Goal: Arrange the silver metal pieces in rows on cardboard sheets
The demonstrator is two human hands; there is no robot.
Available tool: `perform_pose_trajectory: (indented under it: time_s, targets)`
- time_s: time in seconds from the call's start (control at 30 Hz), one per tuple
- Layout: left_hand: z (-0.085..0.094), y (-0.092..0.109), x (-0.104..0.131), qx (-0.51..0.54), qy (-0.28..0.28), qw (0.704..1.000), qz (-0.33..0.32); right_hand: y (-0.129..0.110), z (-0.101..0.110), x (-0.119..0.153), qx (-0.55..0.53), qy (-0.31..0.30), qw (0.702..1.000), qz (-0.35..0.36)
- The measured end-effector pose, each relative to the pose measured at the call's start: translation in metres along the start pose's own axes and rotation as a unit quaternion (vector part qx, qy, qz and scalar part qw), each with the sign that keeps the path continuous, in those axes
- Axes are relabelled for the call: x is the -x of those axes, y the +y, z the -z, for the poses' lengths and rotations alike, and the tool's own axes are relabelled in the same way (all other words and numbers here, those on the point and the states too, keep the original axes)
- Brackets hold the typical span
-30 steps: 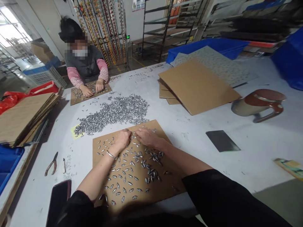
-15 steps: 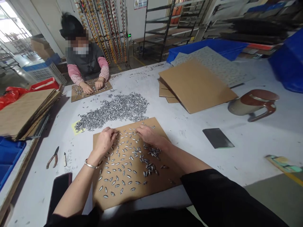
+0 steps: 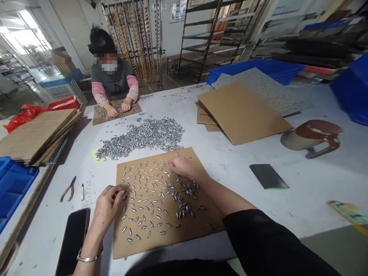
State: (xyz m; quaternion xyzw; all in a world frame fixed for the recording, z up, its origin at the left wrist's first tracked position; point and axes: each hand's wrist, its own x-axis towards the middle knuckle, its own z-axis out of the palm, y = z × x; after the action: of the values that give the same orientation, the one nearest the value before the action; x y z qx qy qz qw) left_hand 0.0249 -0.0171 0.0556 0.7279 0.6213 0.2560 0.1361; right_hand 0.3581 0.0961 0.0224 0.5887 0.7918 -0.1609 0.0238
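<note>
A brown board (image 3: 143, 245) lies before me, with many small silver leaf-shaped pieces (image 3: 138, 219) spread over it and clusters of them at its right half. My left hand (image 3: 107, 205) is at the board's left edge, thumb and forefinger curled near each other by a piece; what they hold, if anything, is too small to make out. Near the board's top right, my right hand (image 3: 181, 168) has its fingers pinched together over the pieces, its fingertips partly hidden. Beyond the board is a big heap of silver pieces (image 3: 143, 134).
Across the table (image 3: 230, 168) a person (image 3: 113, 80) works at another board. Pliers (image 3: 68, 189), a small tool (image 3: 82, 191) and a phone (image 3: 73, 241) lie left; stacked boards (image 3: 241, 111), a mug (image 3: 310, 136) and a dark sheet (image 3: 268, 176) are right.
My left hand has moved left and toward me, from the board's upper part to its left edge. My right hand stays near the top right. The view has shifted slightly.
</note>
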Motion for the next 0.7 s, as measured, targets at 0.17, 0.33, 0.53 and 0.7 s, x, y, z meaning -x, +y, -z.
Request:
perform_pose_trajectory:
  time_s: [0.17, 0.33, 0.53, 0.7]
  targets:
    - [0.001, 0.007, 0.007, 0.011, 0.028, 0.999, 0.017, -0.015, 0.008, -0.013, -0.022, 0.056, 0.997, 0.038]
    - [-0.005, 0.005, 0.013, 0.015, 0.028, 0.999, 0.03, -0.031, 0.008, -0.026, 0.016, 0.014, 0.999, 0.034]
    - [-0.004, -0.003, 0.02, 0.004, 0.024, 0.999, 0.022, -0.016, 0.006, -0.023, -0.02, 0.054, 0.998, 0.026]
    - [0.0, -0.007, 0.019, -0.011, 0.051, 0.999, 0.011, 0.011, -0.001, 0.005, -0.064, 0.026, 0.988, 0.135]
